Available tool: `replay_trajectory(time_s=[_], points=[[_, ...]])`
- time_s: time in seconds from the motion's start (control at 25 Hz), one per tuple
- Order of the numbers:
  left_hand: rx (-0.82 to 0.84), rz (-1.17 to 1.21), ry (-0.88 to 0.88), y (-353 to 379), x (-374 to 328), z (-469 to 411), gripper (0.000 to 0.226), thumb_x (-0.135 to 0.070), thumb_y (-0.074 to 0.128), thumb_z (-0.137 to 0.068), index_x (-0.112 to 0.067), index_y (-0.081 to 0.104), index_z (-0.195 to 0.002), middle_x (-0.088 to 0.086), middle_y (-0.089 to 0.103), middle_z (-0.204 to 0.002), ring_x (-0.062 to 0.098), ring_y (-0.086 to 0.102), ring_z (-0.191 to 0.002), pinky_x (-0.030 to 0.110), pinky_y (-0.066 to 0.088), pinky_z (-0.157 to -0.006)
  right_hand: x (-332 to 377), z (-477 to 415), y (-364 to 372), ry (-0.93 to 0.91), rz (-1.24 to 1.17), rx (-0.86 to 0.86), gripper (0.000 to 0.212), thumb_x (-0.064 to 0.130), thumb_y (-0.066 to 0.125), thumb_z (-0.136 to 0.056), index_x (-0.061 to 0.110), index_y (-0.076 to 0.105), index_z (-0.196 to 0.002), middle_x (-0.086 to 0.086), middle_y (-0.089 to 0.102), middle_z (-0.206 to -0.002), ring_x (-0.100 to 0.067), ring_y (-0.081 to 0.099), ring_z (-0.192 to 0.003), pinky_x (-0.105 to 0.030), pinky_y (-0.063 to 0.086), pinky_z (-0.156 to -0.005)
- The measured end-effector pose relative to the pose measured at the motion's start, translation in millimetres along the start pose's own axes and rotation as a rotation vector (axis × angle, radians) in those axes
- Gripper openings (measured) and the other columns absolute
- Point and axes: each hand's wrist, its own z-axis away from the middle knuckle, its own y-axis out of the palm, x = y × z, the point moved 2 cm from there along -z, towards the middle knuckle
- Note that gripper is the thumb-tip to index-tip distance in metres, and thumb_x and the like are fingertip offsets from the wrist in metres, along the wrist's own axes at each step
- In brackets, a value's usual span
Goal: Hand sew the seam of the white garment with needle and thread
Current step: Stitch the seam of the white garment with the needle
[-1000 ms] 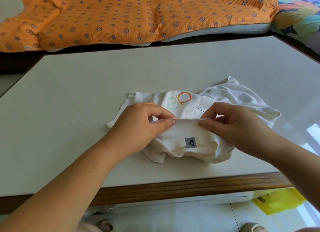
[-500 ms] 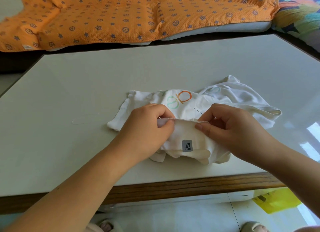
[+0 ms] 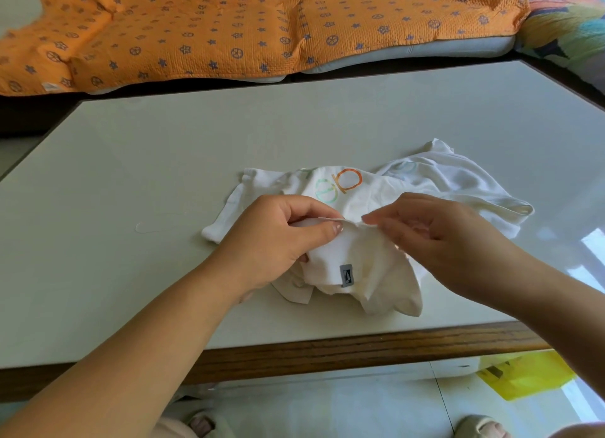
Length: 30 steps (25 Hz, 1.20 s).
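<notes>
The white garment (image 3: 458,182) lies crumpled on the near middle of the table, with orange and green printed letters on top and a small grey label (image 3: 346,274) on the front fold. My left hand (image 3: 271,241) pinches the raised folded seam edge between thumb and forefinger. My right hand (image 3: 442,241), slightly blurred, meets the same edge from the right, its thumb and fingertips closed on the fold close to the left thumb. No needle is plainly visible. A faint pale loop, possibly thread (image 3: 147,226), lies on the table to the left.
The pale table (image 3: 163,162) has a wooden front edge (image 3: 360,346). An orange patterned blanket (image 3: 229,28) covers a cushion behind it. A yellow bag (image 3: 523,375) lies on the floor at lower right. Slippered feet show at the bottom.
My right hand has slid left along the fold toward the left thumb. The garment's front part has bunched up and shifted under the hands.
</notes>
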Motion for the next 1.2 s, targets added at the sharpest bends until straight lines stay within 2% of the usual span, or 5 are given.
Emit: replay_trajectory(time_s=[0.16,0.28,0.4,0.6,1.2], points=[[0.043,0.051,-0.035,0.5,-0.4,0.4,0.008,-0.012,0.07,-0.086,-0.019,0.074,-0.086,-0.011,0.071,-0.073,-0.003,0.062,-0.064,0.013,0.046,-0.055,10.3,5.4,-11.7,0.056,-0.174,-0.311,0.028,0.01,0.049,-0.097,0.033,0.066,-0.098,0.015,0.069,-0.074,-0.004,0.061,-0.052,-0.011,0.043,-0.051],[0.05,0.03,-0.016,-1.0,-0.1,0.5,0.009,-0.012,0.07,-0.086,-0.02,0.075,-0.084,-0.01,0.072,-0.074,-0.002,0.061,-0.062,0.013,0.045,-0.055,24.7,11.6,-5.8,0.143,-0.574,-0.233,0.021,0.007,0.05,-0.098,0.025,0.052,-0.11,0.002,0.075,-0.084,-0.022,0.069,-0.053,-0.025,0.047,-0.043],[0.056,0.023,-0.005,-1.2,-0.3,0.6,0.009,-0.013,0.071,-0.085,-0.021,0.075,-0.085,-0.008,0.073,-0.079,0.0,0.064,-0.068,0.013,0.046,-0.058,27.9,12.3,3.8,0.229,-0.628,-0.153,0.008,0.009,0.051,-0.098,0.015,0.055,-0.101,0.0,0.075,-0.087,-0.027,0.073,-0.061,-0.03,0.051,-0.039],[0.075,0.006,-0.006,-2.3,-0.7,1.2,0.007,-0.017,0.072,-0.084,-0.023,0.076,-0.085,-0.005,0.076,-0.086,0.005,0.068,-0.08,0.019,0.052,-0.072,23.8,13.3,12.1,0.258,-0.432,-0.094,0.014,0.004,0.056,-0.094,0.014,0.065,-0.089,-0.002,0.074,-0.073,-0.018,0.074,-0.064,-0.033,0.06,-0.053],[0.103,0.097,-0.049,-4.3,-2.0,1.7,0.009,-0.016,0.067,-0.087,-0.021,0.073,-0.083,-0.006,0.072,-0.077,0.004,0.064,-0.07,0.017,0.05,-0.059,19.8,13.9,8.3,0.297,-0.475,0.053,0.019,0.001,0.058,-0.091,0.013,0.071,-0.087,-0.008,0.075,-0.072,-0.02,0.075,-0.071,-0.03,0.062,-0.07]])
